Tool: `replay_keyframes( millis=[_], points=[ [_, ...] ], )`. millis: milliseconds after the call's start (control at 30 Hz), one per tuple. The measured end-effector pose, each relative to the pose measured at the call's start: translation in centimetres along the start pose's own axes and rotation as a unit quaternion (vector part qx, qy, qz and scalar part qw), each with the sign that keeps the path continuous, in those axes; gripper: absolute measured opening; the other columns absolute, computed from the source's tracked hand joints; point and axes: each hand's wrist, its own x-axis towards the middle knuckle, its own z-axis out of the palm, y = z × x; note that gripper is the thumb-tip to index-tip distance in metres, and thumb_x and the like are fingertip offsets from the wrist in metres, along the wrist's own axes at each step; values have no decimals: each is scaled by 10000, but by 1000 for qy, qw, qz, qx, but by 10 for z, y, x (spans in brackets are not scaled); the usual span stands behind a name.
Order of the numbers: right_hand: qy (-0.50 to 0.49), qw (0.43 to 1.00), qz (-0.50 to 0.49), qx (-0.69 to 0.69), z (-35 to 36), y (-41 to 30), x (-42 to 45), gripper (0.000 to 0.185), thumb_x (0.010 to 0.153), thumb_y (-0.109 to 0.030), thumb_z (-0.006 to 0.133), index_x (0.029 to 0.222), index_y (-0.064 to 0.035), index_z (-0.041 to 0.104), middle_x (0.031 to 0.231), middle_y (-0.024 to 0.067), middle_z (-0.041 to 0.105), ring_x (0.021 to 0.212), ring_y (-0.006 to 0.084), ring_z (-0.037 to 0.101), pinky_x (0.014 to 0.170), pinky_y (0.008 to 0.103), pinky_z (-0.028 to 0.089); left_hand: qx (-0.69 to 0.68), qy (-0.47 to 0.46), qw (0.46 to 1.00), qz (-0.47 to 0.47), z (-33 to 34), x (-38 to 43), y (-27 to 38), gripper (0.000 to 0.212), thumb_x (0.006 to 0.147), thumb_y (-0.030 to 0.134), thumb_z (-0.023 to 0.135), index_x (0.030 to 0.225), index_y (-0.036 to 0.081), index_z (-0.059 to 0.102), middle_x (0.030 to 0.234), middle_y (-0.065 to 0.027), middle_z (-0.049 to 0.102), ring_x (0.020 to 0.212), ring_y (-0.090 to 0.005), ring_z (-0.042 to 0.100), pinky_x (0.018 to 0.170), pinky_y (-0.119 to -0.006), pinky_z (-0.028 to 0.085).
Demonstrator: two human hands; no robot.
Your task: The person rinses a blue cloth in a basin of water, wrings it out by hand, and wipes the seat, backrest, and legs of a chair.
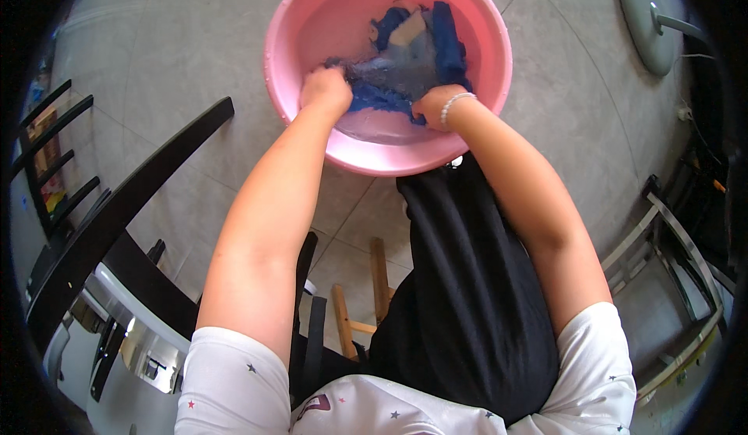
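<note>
A pink plastic basin (377, 163) on the floor holds water and a soaked blue cloth item (449, 40) with a beige patch. Inside the basin's left part, my left hand (327, 89) is closed on a dark blue part of the cloth, its fingertips partly hidden. On the lower right, my right hand (441, 106), with a beaded bracelet at the wrist, grips the near edge of the same cloth. Between the hands the blue cloth spreads under the water, and its far part lies bunched towards the basin's far side.
Grey floor tiles (193, 55) surround the basin. A dark wooden chair (134, 166) stands at left, a metal-framed chair (689, 248) at right. Wooden stool legs (378, 277) show below. A round grey stand base (640, 23) is at upper right.
</note>
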Motion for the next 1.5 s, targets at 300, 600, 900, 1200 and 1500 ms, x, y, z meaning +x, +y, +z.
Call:
replay_keyframes(
  millis=[300, 600, 900, 1200, 1500],
  points=[
    [295, 871, -243, 308, -102, -23, -134, 180, 793, -95, 638, 960, -34, 662, 847, 117, 669, 768, 244, 635, 721, 323, 494, -2, 246, 953, 177, -12, -26, 20, 460, 791, 96, 560, 1244, 135, 493, 1303, -185, 447, 1106, -327, 517, 938, -420, 434],
    [665, 644, -208, 316, -124, -2, -209, 230, 905, -84, 555, 1124, -31, 601, 1062, 120, 647, 970, 183, 621, 857, 290, 492, -544, -16, 763, 349, -104, -104, 71, 309, 771, -30, 637, 1059, 73, 597, 905, -28, 618, 846, -142, 578, 794, -307, 485],
    [654, 658, -115, 355, -108, 20, -188, 424, 814, -37, 674, 1210, -21, 521, 1019, 69, 608, 939, 179, 613, 822, 293, 512, -747, 104, 564, 336, -163, -129, 71, 140, 830, 10, 583, 963, 22, 625, 867, -54, 632, 737, -136, 587, 625, -250, 473],
    [448, 889, 74, 65, -58, 41, -92, 289, 773, -83, 615, 1057, -132, 595, 974, 94, 630, 995, 289, 567, 843, 404, 452, -129, 389, 854, 319, -83, -60, 31, 485, 667, -21, 617, 1066, 245, 689, 951, -13, 583, 899, -199, 530, 807, -330, 395],
    [207, 966, 29, -156, -3, 7, -19, 392, 890, -249, 443, 1247, -391, 522, 1080, 41, 594, 1068, 239, 532, 901, 378, 352, 69, 72, 971, 216, -1, -28, 13, 328, 732, 69, 555, 962, 242, 712, 1094, -39, 582, 1126, -243, 463, 970, -397, 302]
  ],
)
